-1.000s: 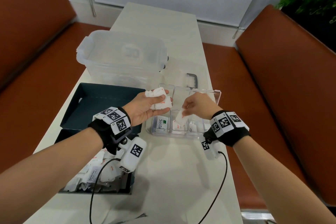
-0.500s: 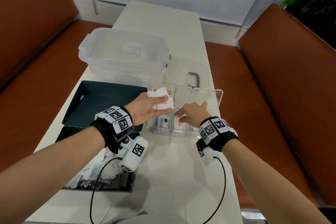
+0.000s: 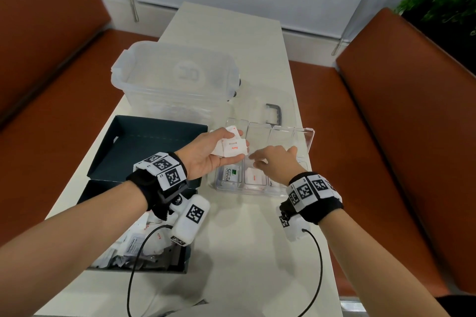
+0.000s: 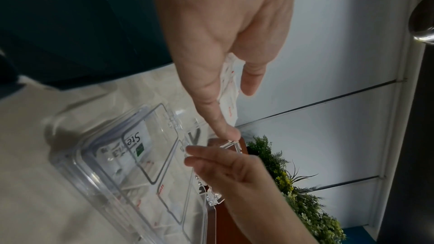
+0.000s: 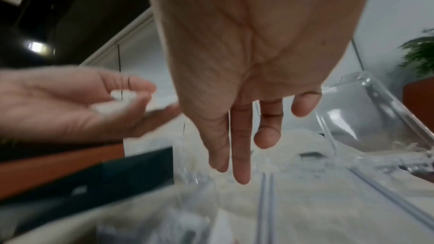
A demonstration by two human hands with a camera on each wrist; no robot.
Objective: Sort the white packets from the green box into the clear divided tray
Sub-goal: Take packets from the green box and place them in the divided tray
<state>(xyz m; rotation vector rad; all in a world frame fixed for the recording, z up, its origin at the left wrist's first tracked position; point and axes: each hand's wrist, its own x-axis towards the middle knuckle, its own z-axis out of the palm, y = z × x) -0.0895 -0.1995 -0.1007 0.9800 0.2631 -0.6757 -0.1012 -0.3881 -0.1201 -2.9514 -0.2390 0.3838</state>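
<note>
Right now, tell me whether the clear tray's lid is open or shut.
Open. The lid of the clear tray stands raised at the far side, and the compartments lie uncovered, with packets in them and the right hand over them.

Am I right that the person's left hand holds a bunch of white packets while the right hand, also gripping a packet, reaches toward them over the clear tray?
Nearly. The left hand does hold the white packets, and the right hand reaches toward them over the clear tray. But the right hand grips nothing: the right wrist view shows its fingers straight and bare.
</note>
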